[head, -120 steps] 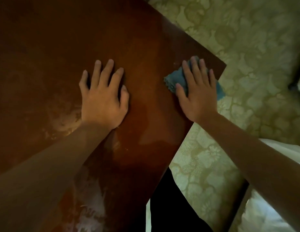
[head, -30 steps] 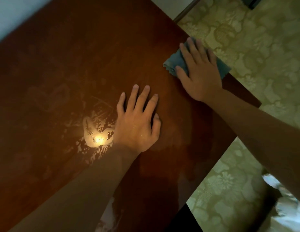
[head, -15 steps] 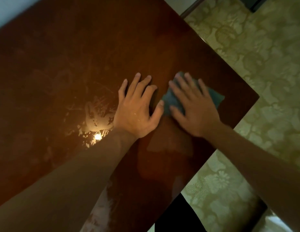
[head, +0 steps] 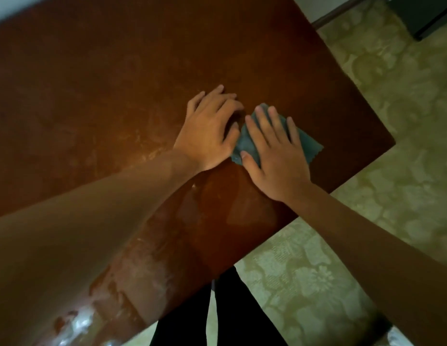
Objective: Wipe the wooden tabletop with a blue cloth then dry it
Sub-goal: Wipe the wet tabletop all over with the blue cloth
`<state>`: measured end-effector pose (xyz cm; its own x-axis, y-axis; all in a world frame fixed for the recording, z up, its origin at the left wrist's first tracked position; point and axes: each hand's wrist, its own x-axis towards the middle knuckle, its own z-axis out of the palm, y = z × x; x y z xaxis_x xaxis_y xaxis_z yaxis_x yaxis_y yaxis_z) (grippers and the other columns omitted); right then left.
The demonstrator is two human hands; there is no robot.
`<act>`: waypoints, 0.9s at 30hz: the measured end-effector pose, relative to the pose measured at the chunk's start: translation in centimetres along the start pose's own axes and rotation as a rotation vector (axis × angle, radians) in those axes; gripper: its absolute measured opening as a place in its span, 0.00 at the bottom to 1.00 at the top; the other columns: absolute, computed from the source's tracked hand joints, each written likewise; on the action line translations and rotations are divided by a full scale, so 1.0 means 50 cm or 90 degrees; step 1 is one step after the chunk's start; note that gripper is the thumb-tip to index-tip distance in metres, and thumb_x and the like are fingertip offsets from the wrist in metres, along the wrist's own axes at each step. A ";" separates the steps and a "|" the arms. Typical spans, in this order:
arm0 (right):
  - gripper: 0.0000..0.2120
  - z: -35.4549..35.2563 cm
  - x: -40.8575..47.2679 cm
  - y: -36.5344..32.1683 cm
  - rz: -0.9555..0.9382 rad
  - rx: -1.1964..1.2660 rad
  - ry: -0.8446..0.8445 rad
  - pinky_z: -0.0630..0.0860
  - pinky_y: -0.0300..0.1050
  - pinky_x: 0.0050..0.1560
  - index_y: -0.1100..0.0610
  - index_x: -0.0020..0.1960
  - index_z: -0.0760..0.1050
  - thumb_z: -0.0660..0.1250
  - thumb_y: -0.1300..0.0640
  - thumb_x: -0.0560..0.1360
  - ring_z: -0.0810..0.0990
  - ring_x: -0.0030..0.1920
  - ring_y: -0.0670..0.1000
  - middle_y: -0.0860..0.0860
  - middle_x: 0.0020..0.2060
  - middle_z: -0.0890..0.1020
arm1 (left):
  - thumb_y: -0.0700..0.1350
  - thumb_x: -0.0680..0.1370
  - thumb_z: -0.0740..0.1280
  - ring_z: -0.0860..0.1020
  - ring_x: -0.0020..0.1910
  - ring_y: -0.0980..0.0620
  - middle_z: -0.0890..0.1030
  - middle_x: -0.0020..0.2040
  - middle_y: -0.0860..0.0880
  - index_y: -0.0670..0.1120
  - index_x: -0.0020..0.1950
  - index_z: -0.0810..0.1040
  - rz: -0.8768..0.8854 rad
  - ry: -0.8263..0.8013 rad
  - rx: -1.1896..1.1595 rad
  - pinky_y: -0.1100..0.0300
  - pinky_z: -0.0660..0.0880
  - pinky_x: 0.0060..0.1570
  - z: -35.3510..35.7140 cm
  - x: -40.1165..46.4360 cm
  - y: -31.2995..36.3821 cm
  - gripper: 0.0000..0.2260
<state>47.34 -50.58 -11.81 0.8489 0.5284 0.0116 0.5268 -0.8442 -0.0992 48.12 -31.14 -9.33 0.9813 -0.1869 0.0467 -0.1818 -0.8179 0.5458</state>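
On the wooden tabletop (head: 117,96), the left hand (head: 207,131) rests flat with straight fingers just beside the blue cloth (head: 309,143), which the flat-fingered right hand (head: 274,158) presses near the right corner; wiping seems underway, with smeared patches toward the near edge likely next.

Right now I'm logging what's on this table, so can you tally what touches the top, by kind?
Hands: 2, the left hand and the right hand
Blue cloth: 1
Total: 3 on the wooden tabletop
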 end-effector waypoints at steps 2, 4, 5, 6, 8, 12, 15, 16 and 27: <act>0.31 0.007 -0.020 -0.016 -0.039 0.000 0.008 0.53 0.64 0.81 0.57 0.82 0.59 0.51 0.42 0.84 0.57 0.82 0.59 0.57 0.81 0.61 | 0.46 0.79 0.61 0.62 0.78 0.46 0.74 0.72 0.47 0.47 0.66 0.77 -0.007 0.036 0.041 0.47 0.51 0.75 -0.011 -0.058 -0.006 0.16; 0.31 0.011 -0.029 -0.025 -0.088 -0.002 0.004 0.52 0.63 0.81 0.57 0.82 0.59 0.52 0.42 0.84 0.56 0.82 0.59 0.57 0.81 0.60 | 0.46 0.79 0.62 0.63 0.77 0.46 0.74 0.71 0.47 0.47 0.66 0.77 -0.044 0.066 0.055 0.47 0.53 0.74 -0.027 -0.130 -0.021 0.16; 0.31 0.012 -0.031 -0.028 -0.109 -0.002 -0.002 0.51 0.62 0.81 0.57 0.82 0.59 0.52 0.42 0.84 0.55 0.82 0.58 0.57 0.81 0.60 | 0.45 0.79 0.62 0.63 0.77 0.46 0.74 0.72 0.47 0.47 0.65 0.77 -0.065 0.075 0.057 0.46 0.54 0.73 -0.035 -0.167 -0.031 0.16; 0.32 0.012 -0.033 -0.030 -0.125 -0.003 -0.006 0.50 0.62 0.81 0.58 0.82 0.58 0.51 0.42 0.84 0.55 0.82 0.58 0.57 0.82 0.59 | 0.45 0.79 0.62 0.64 0.77 0.46 0.74 0.72 0.47 0.47 0.65 0.77 -0.084 0.082 0.059 0.45 0.55 0.73 -0.043 -0.204 -0.041 0.15; 0.32 0.012 -0.038 -0.043 -0.160 -0.002 -0.012 0.49 0.63 0.81 0.58 0.82 0.58 0.51 0.42 0.84 0.54 0.82 0.58 0.57 0.82 0.59 | 0.44 0.79 0.63 0.64 0.77 0.45 0.73 0.72 0.46 0.47 0.65 0.77 -0.118 0.091 0.068 0.44 0.56 0.73 -0.059 -0.276 -0.061 0.15; 0.32 0.017 -0.048 -0.108 -0.257 -0.011 -0.033 0.51 0.64 0.81 0.58 0.82 0.59 0.52 0.41 0.84 0.54 0.83 0.58 0.57 0.82 0.57 | 0.43 0.79 0.65 0.65 0.77 0.45 0.74 0.72 0.45 0.46 0.65 0.78 -0.189 0.119 0.079 0.44 0.57 0.73 -0.082 -0.409 -0.099 0.14; 0.32 0.025 -0.053 -0.188 -0.314 0.000 -0.042 0.50 0.63 0.81 0.57 0.81 0.60 0.53 0.42 0.83 0.54 0.83 0.58 0.56 0.82 0.58 | 0.44 0.79 0.63 0.66 0.76 0.46 0.74 0.72 0.46 0.45 0.66 0.78 -0.243 0.130 0.092 0.46 0.55 0.73 -0.099 -0.496 -0.123 0.15; 0.32 0.027 -0.053 -0.218 -0.333 0.005 -0.041 0.51 0.63 0.81 0.57 0.81 0.61 0.54 0.41 0.83 0.54 0.82 0.58 0.56 0.82 0.59 | 0.44 0.79 0.63 0.66 0.76 0.47 0.74 0.72 0.46 0.46 0.66 0.78 -0.260 0.136 0.093 0.47 0.55 0.73 -0.105 -0.524 -0.130 0.15; 0.32 0.065 -0.081 -0.550 -0.516 0.012 -0.064 0.53 0.65 0.80 0.56 0.82 0.59 0.53 0.40 0.83 0.54 0.83 0.58 0.56 0.82 0.58 | 0.42 0.78 0.65 0.69 0.74 0.44 0.75 0.70 0.44 0.43 0.63 0.79 -0.435 0.254 0.127 0.42 0.59 0.72 -0.194 -0.838 -0.217 0.15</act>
<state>29.29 -29.22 -12.35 0.1965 0.9805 -0.0016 0.9739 -0.1954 -0.1152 9.60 -9.15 -9.08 0.8215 0.5657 0.0714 0.4946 -0.7693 0.4044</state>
